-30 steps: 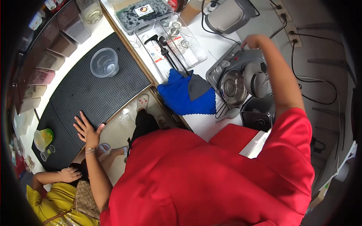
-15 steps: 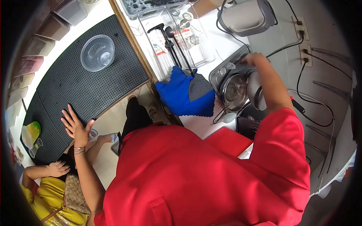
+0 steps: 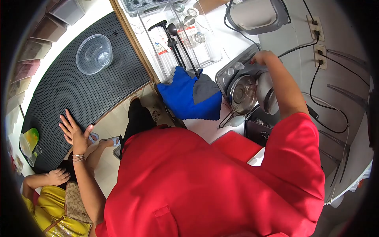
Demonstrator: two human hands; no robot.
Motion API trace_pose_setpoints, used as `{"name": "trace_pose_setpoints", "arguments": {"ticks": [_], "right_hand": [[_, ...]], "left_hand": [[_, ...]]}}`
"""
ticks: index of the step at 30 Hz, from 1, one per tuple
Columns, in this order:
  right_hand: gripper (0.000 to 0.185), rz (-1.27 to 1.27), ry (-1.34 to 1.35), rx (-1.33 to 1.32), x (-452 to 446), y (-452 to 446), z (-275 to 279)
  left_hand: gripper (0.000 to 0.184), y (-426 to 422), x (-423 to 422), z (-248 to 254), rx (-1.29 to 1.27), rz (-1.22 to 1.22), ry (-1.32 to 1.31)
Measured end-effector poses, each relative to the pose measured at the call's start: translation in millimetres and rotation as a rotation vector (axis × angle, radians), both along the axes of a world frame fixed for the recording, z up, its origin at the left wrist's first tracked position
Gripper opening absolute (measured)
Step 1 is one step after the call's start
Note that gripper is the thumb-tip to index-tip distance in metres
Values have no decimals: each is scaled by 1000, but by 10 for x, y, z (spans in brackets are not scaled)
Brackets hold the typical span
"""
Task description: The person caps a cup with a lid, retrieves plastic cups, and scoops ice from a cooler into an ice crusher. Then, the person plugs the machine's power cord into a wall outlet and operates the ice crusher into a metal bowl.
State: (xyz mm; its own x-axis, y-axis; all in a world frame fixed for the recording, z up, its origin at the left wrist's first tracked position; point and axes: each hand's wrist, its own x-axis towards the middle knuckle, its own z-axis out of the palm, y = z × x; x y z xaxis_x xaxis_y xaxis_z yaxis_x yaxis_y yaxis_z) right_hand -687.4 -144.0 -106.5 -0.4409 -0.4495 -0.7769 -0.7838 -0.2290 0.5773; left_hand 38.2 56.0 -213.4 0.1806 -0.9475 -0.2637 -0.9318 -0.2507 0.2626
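My left hand (image 3: 75,132) lies with fingers spread at the edge of the black dotted rubber mat (image 3: 57,89), holding nothing. A clear plastic bowl (image 3: 89,59) stands farther up the mat. On the other side, my right hand (image 3: 263,58) reaches over the grey tray (image 3: 223,81), its fingers curled down at the tray's far end. What they grip, if anything, is hidden. In that tray are a round metal strainer (image 3: 241,93), small clear pieces (image 3: 238,66) and a rounded pale vessel (image 3: 265,93).
A blue cloth (image 3: 189,100) with a grey patch lies beside clear bins (image 3: 209,59) holding a black tamper-like tool (image 3: 171,41) and a long black spoon (image 3: 172,29). A grey appliance (image 3: 256,15) and cables stand behind. Another person in a yellow top (image 3: 51,201) sits at the lower left.
The whole view has shifted slightly, so the counter things sit a little farther left. My right hand stays at the tray's far end, and my left hand still rests spread on the mat.
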Motion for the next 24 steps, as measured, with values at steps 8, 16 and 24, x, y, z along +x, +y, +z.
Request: {"name": "trace_pose_setpoints", "arguments": {"ticks": [8,16,24], "right_hand": [[43,-7,-24,-52,59,57,26],[29,290,10,-76,111,90,-47],[33,229,-54,73,-9,-326,371]], "left_hand": [[111,12,41,-43,-17,-45,-43],[111,11,31,-47,-28,-37,-23],[112,6,-13,-28,-22,8,-14]]}}
